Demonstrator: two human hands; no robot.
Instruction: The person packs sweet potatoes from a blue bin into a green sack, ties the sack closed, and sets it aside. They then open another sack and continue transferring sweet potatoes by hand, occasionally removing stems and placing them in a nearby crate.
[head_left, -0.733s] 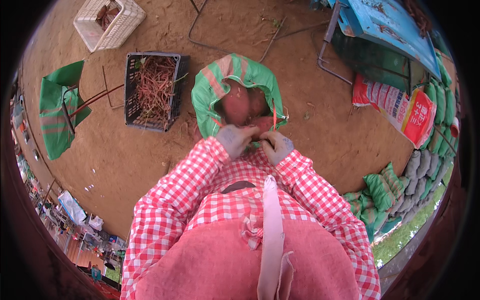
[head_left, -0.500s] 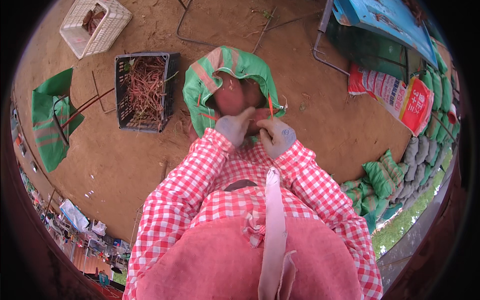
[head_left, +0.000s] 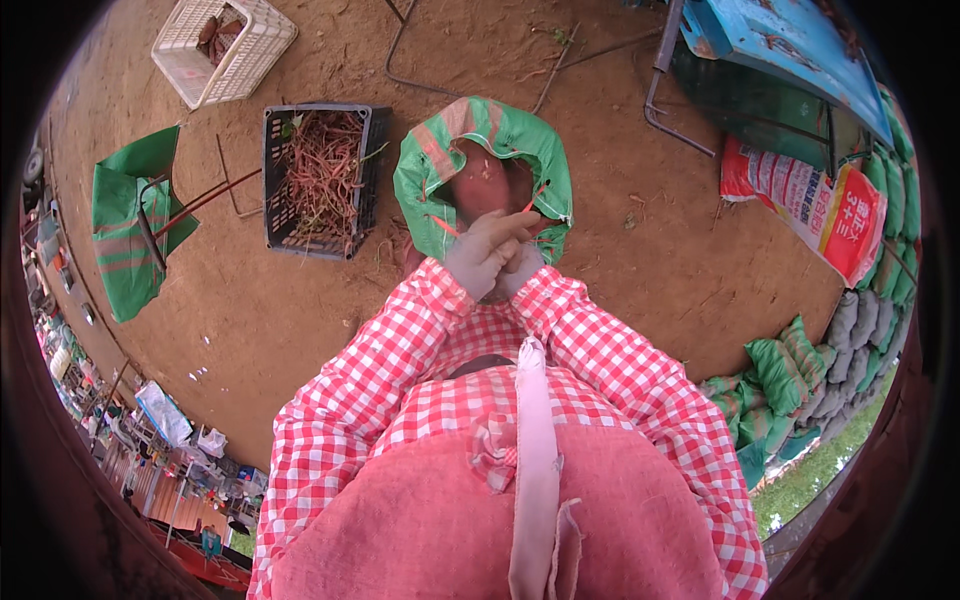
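Note:
A green woven sack [head_left: 548, 150] with tan stripes stands in front of me, its mouth gaping. Reddish sweet potatoes [head_left: 480, 187] show inside. My left hand [head_left: 480, 255], gloved in pale grey, is at the sack's near rim, fingers bent and reaching across my right hand. Partly covered by it, my right hand [head_left: 520, 270] is closed against it. A thin red cord [head_left: 445, 225] threaded through the rim runs toward both hands, which pinch it close together; the exact grip is partly hidden.
Left of the sack stands a black crate [head_left: 370, 190] of reddish roots, with a white crate [head_left: 270, 60] beyond. A green sack on a metal frame [head_left: 125, 255] is farther left. To the right are a blue tray [head_left: 790, 60], a red-and-white bag [head_left: 855, 225] and stacked filled sacks [head_left: 775, 375].
My hands have come together, the right moving left until the left partly covers it. The red cord has drawn in toward them. The whole scene has shifted slightly right in view.

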